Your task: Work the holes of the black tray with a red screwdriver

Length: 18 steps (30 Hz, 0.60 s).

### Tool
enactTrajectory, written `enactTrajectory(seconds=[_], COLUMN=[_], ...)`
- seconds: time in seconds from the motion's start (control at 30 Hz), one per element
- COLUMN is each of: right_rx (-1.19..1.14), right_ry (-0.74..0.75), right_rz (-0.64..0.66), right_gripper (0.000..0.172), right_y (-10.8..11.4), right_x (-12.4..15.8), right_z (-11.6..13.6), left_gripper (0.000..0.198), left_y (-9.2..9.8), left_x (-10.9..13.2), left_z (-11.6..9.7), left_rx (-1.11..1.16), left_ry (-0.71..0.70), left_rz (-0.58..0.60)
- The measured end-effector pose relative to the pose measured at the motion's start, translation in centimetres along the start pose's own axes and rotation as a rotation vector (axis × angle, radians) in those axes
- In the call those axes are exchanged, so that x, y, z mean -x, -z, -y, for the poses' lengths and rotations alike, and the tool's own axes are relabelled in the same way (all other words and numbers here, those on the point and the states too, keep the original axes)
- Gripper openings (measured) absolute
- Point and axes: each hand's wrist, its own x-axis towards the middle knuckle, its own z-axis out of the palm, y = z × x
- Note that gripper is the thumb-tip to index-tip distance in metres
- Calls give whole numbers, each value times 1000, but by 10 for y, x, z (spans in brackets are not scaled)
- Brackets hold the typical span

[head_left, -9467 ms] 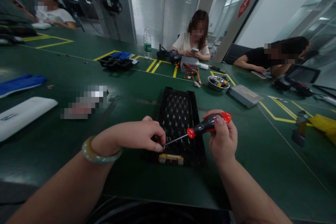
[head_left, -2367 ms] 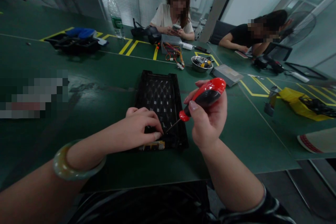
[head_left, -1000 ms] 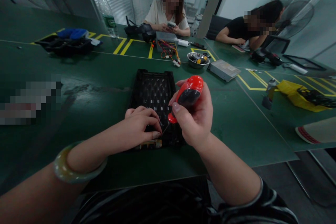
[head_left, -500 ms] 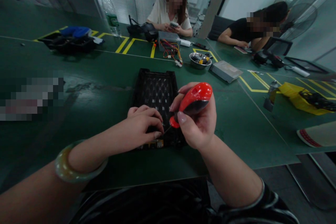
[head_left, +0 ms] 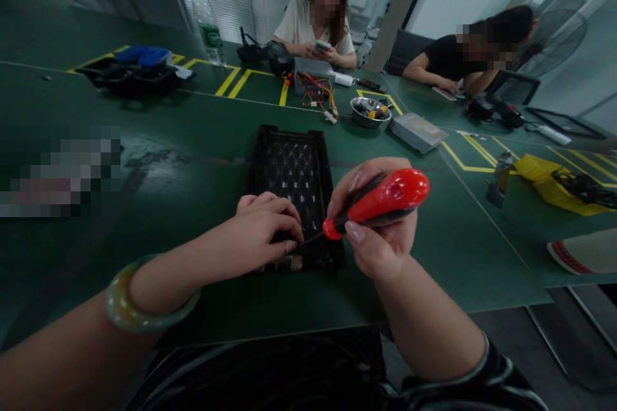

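A black rectangular tray-like case [head_left: 284, 167] with a patterned floor and raised rims lies on the green table in front of me. My right hand [head_left: 380, 237] is wrapped round the red-and-black handle of a screwdriver [head_left: 389, 196]. Its thin shaft slants down to the left, reaching the fingertips of my other hand. Over the near left part of the case, my left hand [head_left: 267, 228] is closed, thumb and fingers curled together by the screwdriver's tip; what they pinch is hidden. Just beneath them, a small orange-brown part [head_left: 292, 262] shows at the case's near edge.
Beyond the case stand a metal bowl [head_left: 370, 112] of small parts, a flat grey metal box [head_left: 417, 133] and a power supply [head_left: 313, 74] with coloured wires. A black tray with blue items [head_left: 137, 70] is at far left, a yellow bag [head_left: 554, 183] at right. Two people sit opposite.
My right hand has moved right and tipped the screwdriver lower, so its handle now points more to the right and its shaft shows more. My left hand has stayed nearly in place.
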Motion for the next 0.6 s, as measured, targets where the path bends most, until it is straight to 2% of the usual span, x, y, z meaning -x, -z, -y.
enactTrajectory(seconds=[0.07, 0.23, 0.6], right_rx=[14, 1, 59], right_ry=[-3, -36, -6], right_rz=[-8, 85, 57], right_gripper=[41, 46, 41], right_y=[0, -1, -1], right_x=[-1, -1, 2], right_z=[1, 2, -2], left_gripper=[11, 11, 10], left_y=[-1, -2, -1], left_x=[0, 1, 0], left_z=[0, 2, 0], left_rx=[1, -1, 3], left_ry=[4, -8, 16], left_rz=[1, -16, 0])
